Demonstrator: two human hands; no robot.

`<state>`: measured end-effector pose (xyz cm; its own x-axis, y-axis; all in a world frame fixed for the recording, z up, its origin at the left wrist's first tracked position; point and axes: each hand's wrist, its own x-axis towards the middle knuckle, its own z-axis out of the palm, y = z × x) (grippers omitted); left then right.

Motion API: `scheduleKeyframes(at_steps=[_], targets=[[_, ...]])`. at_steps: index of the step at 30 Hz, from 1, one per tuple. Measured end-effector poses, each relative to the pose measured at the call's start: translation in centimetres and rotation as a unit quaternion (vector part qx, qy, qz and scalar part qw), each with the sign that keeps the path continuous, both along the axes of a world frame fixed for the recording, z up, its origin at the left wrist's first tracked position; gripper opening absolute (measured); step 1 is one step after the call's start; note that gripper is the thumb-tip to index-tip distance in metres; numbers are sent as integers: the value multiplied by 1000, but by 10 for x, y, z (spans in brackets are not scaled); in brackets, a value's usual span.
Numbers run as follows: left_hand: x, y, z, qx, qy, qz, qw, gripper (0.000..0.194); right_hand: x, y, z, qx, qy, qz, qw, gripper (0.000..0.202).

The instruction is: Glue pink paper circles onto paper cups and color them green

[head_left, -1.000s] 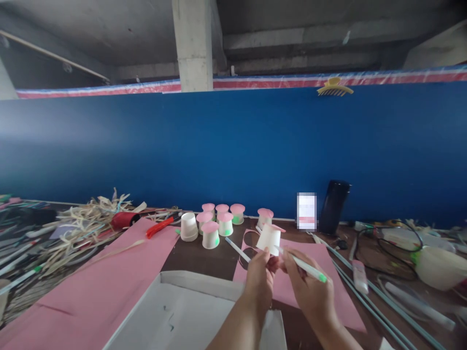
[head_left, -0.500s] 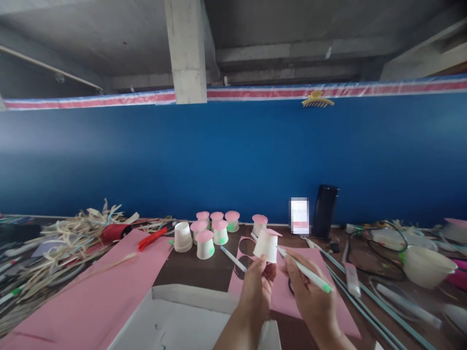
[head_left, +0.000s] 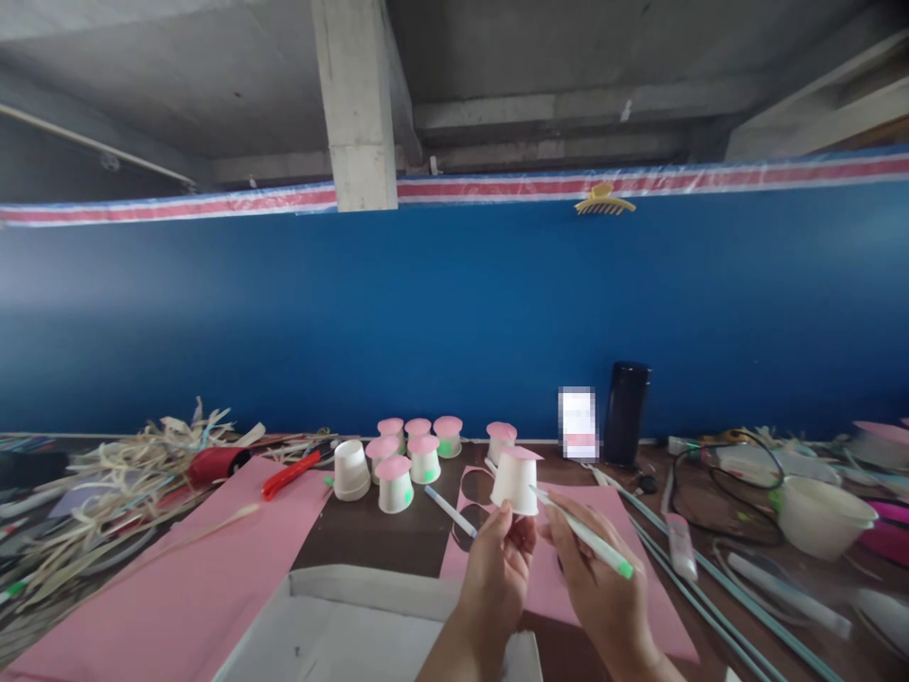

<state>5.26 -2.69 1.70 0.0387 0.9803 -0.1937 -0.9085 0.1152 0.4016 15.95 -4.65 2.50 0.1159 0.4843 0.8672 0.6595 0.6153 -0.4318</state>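
Observation:
My left hand is closed round the lower rim of an upside-down white paper cup, with a pink paper disc on its top. In my right hand is a white marker pen with a green end. Its tip is at the cup's right side; whether it touches cannot be made out. Beyond my hands stand several upside-down cups topped with pink discs, some with green marks. Beneath my hands lies a pink paper sheet with round holes cut in it.
A white box lid lies in front. On the left are plain stacked cups, a red tool and a heap of pale strips. A phone, a black bottle and a white bowl are to the right.
The held cup stands a little more upright, and the marker's tip has shifted slightly left and down with it. The view has turned slightly.

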Motion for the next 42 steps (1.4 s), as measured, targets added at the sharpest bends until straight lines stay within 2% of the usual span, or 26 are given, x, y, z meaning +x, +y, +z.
scheduleKeyframes(at_steps=[5,10,21,42], targets=[[0,-2,-1,33,0,-19,999,5,-1,3,-2,-6,-1,6,1000,20],[-1,-3,0,49,8,-27,998,11,-1,5,-4,10,-14,-15,1000,19],[1,-2,-5,107,22,-41,993,16,-1,7,-3,-14,-32,-51,998,22],[1,-1,-4,89,45,-26,995,14,-3,5,-2,-65,-66,-55,994,25]])
